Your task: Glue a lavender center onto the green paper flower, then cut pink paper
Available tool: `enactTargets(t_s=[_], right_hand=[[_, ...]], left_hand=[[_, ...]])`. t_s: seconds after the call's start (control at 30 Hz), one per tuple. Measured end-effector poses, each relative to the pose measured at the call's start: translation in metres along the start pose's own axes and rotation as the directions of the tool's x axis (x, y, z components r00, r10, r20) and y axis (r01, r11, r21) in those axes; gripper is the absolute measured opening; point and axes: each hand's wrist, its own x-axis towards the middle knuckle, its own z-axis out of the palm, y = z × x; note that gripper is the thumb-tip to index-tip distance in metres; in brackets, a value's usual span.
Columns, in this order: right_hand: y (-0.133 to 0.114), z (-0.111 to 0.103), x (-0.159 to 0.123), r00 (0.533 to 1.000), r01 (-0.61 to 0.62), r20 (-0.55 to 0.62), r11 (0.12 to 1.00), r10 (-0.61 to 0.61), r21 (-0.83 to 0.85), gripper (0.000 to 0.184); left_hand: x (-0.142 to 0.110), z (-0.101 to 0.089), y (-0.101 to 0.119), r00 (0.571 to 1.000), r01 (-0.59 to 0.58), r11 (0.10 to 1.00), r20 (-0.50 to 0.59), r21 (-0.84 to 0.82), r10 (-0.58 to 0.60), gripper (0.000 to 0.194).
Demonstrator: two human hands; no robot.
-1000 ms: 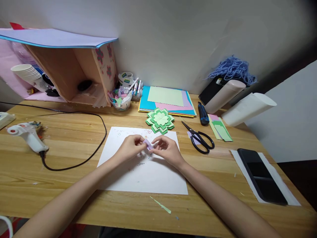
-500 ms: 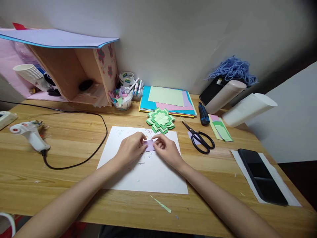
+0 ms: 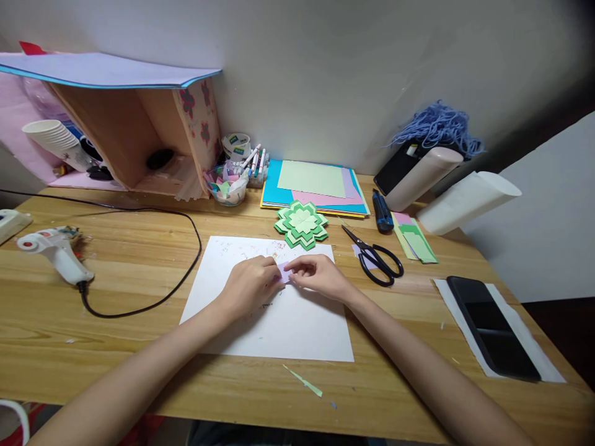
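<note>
A small purple piece of paper (image 3: 284, 272) is between my hands, just above or on a white sheet (image 3: 297, 331) that lies on the wooden table. My left hand (image 3: 251, 282) has its fingers closed on the paper's left side and covers much of it. From the right, my right hand (image 3: 318, 275) pinches the paper's right edge with thumb and fingertips. Right behind the hands sits a layered green paper flower (image 3: 302, 224), at the sheet's far edge. Black-handled scissors (image 3: 376, 255) lie to the right, partly over another purple paper piece (image 3: 364, 257).
On the left rests a white glue gun (image 3: 58, 251) with its black cable looping toward the sheet. Coloured paper (image 3: 311, 179) is stacked at the back. A blue utility knife (image 3: 382, 212), paper strips (image 3: 413, 238) and a black phone (image 3: 493, 328) are on the right.
My hands have drawn closer together around the purple paper, and less of it shows. The left hand has shifted right over it. The right hand's fingers are more stretched out.
</note>
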Motion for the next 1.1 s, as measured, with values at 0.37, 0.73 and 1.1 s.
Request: enactTargets(t_s=[0.37,0.73,1.1], right_hand=[[0.003,-0.007,-0.002,0.970,0.242,0.049,0.951,-0.237,-0.193,0.006],[-0.002,0.002,-0.006,0.974,0.211,-0.028,0.944,-0.225,-0.252,0.006],[-0.005,0.009,-0.006,0.981,0.126,-0.100,0.937,-0.166,-0.325,0.006]], left_hand=[[-0.002,0.001,-0.004,0.999,-0.052,0.999,0.008,0.004,0.052,0.024],[-0.001,0.006,-0.008,0.988,0.149,0.943,-0.002,-0.296,-0.157,0.017],[0.002,0.009,-0.011,0.980,0.185,0.909,0.008,-0.373,-0.197,0.019]])
